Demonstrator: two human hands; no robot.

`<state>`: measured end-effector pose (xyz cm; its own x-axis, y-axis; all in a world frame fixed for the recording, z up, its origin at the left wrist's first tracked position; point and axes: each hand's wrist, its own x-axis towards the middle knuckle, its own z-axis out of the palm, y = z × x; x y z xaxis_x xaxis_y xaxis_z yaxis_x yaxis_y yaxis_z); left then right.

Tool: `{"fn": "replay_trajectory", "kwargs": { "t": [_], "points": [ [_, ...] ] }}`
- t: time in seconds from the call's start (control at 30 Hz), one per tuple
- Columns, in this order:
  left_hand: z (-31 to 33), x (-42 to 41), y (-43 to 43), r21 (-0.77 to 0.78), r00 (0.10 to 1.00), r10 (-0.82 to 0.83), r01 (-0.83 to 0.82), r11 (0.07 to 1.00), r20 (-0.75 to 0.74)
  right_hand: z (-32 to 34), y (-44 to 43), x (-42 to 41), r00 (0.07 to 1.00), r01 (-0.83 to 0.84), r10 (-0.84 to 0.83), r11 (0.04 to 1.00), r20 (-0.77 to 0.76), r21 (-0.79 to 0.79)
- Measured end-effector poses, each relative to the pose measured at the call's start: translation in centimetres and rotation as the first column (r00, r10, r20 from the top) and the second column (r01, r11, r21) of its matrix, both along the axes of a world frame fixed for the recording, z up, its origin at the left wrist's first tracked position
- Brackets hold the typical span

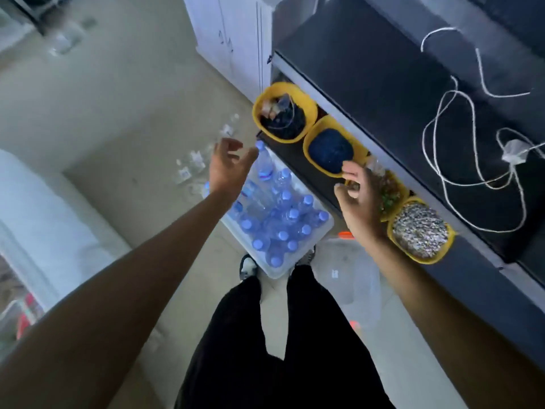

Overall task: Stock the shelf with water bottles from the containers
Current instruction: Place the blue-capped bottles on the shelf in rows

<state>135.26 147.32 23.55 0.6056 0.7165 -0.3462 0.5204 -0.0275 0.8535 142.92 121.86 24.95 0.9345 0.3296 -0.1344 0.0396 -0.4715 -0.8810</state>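
On the floor in front of my feet stands a clear plastic container (320,231) packed with several water bottles (290,215) with blue caps. My left hand (228,166) hovers above its far end, fingers spread, holding nothing. One upright bottle (264,165) stands just right of that hand. My right hand (358,199) is raised above the container's right side, in front of the dark shelf (383,72), fingers apart and empty. The shelf's lower ledge holds yellow bins.
Several yellow bins sit along the shelf ledge: one with dark clutter (283,113), one blue-filled (331,149), one with speckled bits (420,230). White cords (472,137) lie on the shelf top. A second clear container (354,281) sits right of my feet. White cabinet (233,39) behind.
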Motion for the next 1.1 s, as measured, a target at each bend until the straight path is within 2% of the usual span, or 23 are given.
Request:
{"fn": "replay_trajectory", "kwargs": {
  "t": [0.07, 0.17, 0.33, 0.47, 0.6, 0.67, 0.7, 0.77, 0.83, 0.93, 1.1],
  "points": [
    [-4.4, -2.2, 0.2, 0.031, 0.996, -0.019, 0.021, 0.999, -0.088, -4.4, 0.9, -1.1, 0.997, -0.049, 0.043, 0.996, -0.07, -0.079],
    [-10.3, -4.1, -0.1, 0.039, 0.98, -0.068, 0.077, 0.996, -0.187, -10.1, 2.3, -1.9, 0.988, -0.143, 0.125, 0.966, -0.096, -0.218],
    [-18.3, -3.6, 0.1, 0.096, 0.914, -0.189, 0.238, 0.967, -0.359, -18.2, 5.8, -0.9, 0.953, -0.301, 0.254, 0.857, -0.165, -0.419],
    [-24.3, -1.8, 0.3, 0.178, 0.76, -0.332, 0.5, 0.847, -0.558, -23.5, 7.7, 0.2, 0.928, -0.374, 0.309, 0.762, -0.21, -0.529],
    [-29.6, 0.2, -0.9, 0.152, 0.629, -0.393, 0.635, 0.757, -0.671, -27.7, 8.5, 0.5, 0.926, -0.375, 0.327, 0.729, -0.19, -0.573],
    [-31.9, 1.5, -1.9, 0.041, 0.662, -0.359, 0.508, 0.861, -0.658, -28.9, 9.0, 0.8, 0.931, -0.355, 0.332, 0.733, -0.15, -0.58],
    [-32.8, 2.1, -2.3, -0.032, 0.695, -0.311, 0.384, 0.923, -0.648, -29.3, 9.3, 1.0, 0.934, -0.346, 0.331, 0.75, -0.133, -0.563],
    [-34.7, 3.2, -2.7, -0.147, 0.732, -0.203, 0.141, 0.979, -0.65, -30.0, 9.9, 1.3, 0.932, -0.348, 0.348, 0.777, -0.103, -0.524],
    [-36.3, 4.2, -2.9, -0.257, 0.752, -0.123, -0.063, 0.965, -0.647, -30.5, 10.3, 1.3, 0.919, -0.366, 0.39, 0.783, -0.061, -0.504],
    [-38.0, 5.4, -3.7, -0.373, 0.779, 0.056, -0.36, 0.855, -0.625, -31.0, 10.2, 1.1, 0.922, -0.346, 0.385, 0.798, -0.024, -0.494],
    [-39.9, 5.4, -4.5, -0.365, 0.778, 0.227, -0.504, 0.783, -0.586, -31.1, 9.7, 0.6, 0.931, -0.322, 0.366, 0.827, 0.006, -0.46]
  ]
}}
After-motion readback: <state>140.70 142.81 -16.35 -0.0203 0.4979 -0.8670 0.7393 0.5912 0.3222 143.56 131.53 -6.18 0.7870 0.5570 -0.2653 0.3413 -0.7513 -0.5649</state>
